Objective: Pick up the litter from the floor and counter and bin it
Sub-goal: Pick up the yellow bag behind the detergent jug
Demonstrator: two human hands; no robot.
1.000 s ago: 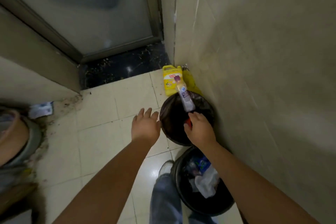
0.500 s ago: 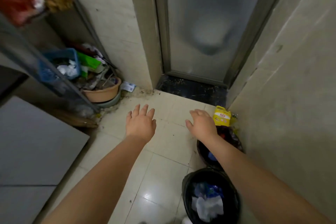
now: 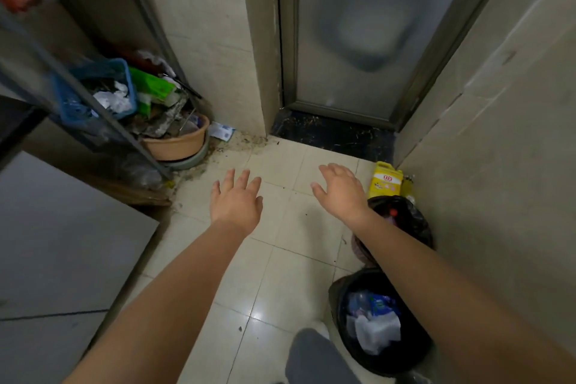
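Far left, a blue basket [image 3: 93,87] of crumpled paper sits above a tan basin [image 3: 176,145] of debris. A scrap of litter [image 3: 221,131] lies on the floor at the wall base. Left hand [image 3: 237,201] hovers with a wide, empty grip. Right hand [image 3: 341,190], also wide and empty, hangs beside the far bin [image 3: 405,221]. The near bin [image 3: 380,321] holds wrappers and tissue.

A frosted glass door [image 3: 367,40] stands behind a dark threshold [image 3: 333,132]. A yellow jug [image 3: 385,179] sits in the floor's right corner; a tan basin [image 3: 177,143] sits at the left corner.
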